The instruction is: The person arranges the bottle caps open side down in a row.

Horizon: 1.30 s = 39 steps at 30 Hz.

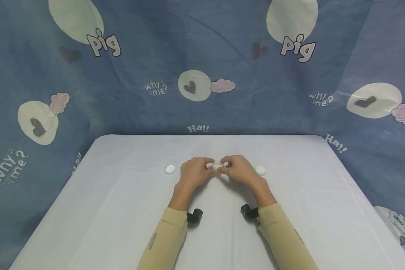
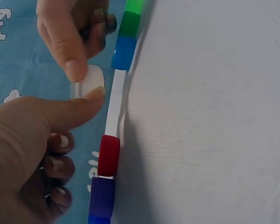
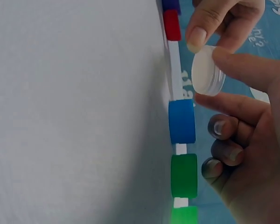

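Both hands meet over the far middle of the white table around a small round clear plastic tub point(image 3: 204, 72) with a whitish face. My left hand point(image 1: 195, 171) pinches its edge with thumb and fingers. From the other side, my right hand point(image 1: 240, 169) grips the rim between thumb and forefinger. The tub point(image 2: 92, 80) is held up on its side, seen nearly edge-on in the left wrist view. Behind the hands, a row of coloured round-sided pieces stands on the table: purple point(image 2: 101, 197), red point(image 2: 109, 156), blue point(image 3: 182, 121) and green point(image 3: 184, 176).
A white disc point(image 1: 170, 169) lies left of the left hand, and another white disc point(image 1: 260, 170) lies right of the right hand. A light green piece point(image 3: 184, 215) ends the row in the right wrist view. A blue printed cloth point(image 1: 202, 112) hangs behind the table.
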### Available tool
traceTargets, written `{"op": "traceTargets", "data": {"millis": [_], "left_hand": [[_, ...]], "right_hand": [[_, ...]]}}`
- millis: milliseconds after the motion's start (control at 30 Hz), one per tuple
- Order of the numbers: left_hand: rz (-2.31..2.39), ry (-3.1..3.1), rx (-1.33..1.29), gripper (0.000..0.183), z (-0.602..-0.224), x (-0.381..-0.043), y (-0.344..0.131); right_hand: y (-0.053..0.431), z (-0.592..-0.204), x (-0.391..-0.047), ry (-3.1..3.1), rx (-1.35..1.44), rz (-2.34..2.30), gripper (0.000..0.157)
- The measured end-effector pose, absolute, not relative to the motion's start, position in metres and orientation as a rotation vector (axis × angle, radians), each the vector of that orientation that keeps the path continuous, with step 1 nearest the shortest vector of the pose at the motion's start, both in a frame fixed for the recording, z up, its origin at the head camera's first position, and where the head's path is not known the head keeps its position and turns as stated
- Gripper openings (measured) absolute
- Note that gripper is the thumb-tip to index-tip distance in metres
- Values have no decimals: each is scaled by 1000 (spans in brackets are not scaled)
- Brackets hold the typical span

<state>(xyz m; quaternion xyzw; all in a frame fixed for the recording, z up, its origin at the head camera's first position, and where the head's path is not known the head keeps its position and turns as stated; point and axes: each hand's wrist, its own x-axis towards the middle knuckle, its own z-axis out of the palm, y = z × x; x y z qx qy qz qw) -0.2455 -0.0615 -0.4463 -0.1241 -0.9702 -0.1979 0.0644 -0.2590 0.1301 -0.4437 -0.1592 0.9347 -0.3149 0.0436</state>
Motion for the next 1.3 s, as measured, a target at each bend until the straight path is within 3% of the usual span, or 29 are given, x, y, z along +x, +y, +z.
{"op": "traceTargets", "data": {"millis": [233, 767, 1300], "left_hand": [[-512, -2832, -406, 31, -450, -246, -60], [-535, -2773, -412, 31, -448, -246, -64], [-680, -2796, -297, 34, -450, -247, -67]], "right_hand": [[133, -442, -258, 2823, -464, -956, 30], [135, -438, -255, 2822, -418, -1019, 41], [133, -438, -255, 3006, -492, -987, 23]]}}
